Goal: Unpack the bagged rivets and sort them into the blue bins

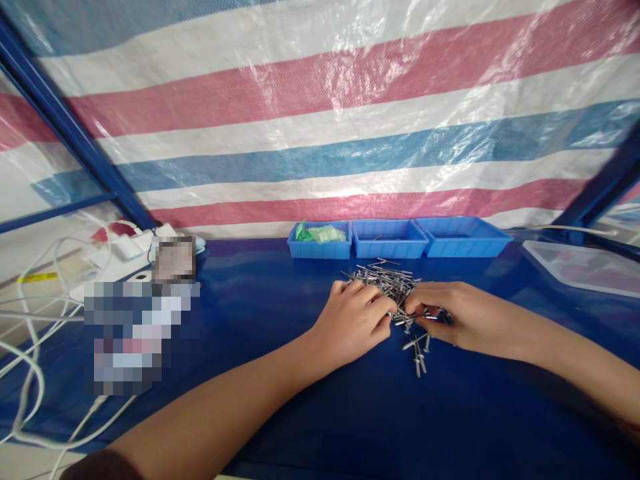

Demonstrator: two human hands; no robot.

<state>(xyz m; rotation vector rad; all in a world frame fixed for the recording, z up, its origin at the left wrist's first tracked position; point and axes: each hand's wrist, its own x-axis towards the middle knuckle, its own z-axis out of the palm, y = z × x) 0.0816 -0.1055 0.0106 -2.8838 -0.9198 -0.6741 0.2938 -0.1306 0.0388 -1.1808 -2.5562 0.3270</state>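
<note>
A striped red, white and blue plastic sheet (350,80) hangs behind a dark blue table (400,427). On it, the person's left hand (353,317) lies curled against the near-left side of a heap of metal rivets (387,277), thumb and forefinger close together; whether it grips one cannot be told. The right hand (447,310) meets the heap from the other side, fingers bent over with a narrow gap to the thumb and rivets at the fingertips; a firm hold cannot be made out. A few loose rivets (419,353) lie just nearer the person. Behind the heap three blue bins stand in a row: the left bin (320,251) contains green packets (323,233), the middle bin (387,251) a few small pieces. Farther out, a translucent lid-like piece (575,268) lies at the right and white cables (37,380) tangle at the left.
</note>
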